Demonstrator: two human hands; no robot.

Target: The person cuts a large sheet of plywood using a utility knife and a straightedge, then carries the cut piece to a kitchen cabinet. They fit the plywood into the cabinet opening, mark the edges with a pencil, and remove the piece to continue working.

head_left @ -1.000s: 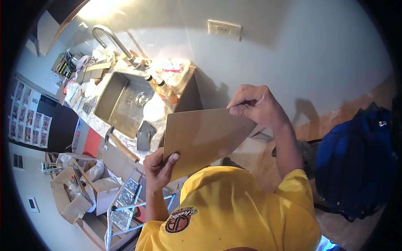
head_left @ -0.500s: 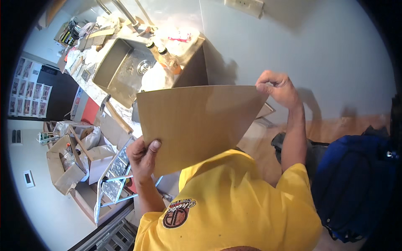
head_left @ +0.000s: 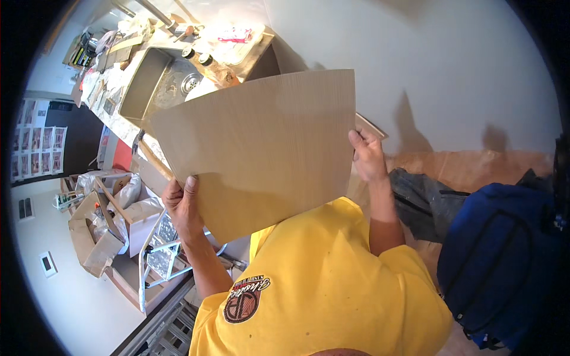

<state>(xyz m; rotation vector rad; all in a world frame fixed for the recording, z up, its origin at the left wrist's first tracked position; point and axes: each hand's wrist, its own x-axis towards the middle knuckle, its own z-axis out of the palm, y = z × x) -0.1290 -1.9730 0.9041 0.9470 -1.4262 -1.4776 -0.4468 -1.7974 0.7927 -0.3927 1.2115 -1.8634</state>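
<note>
Head view: my left hand [head_left: 184,204] and right hand [head_left: 368,157] pinch opposite edges of a tan board [head_left: 261,145]. It looks thin, light, stiff, perhaps bendable; edge grips suit it.

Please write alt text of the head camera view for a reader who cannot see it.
A person in a yellow shirt holds a large tan panel up with both hands, left hand at its lower edge, right hand at its right edge. Behind it are a steel sink and a blue backpack.
</note>
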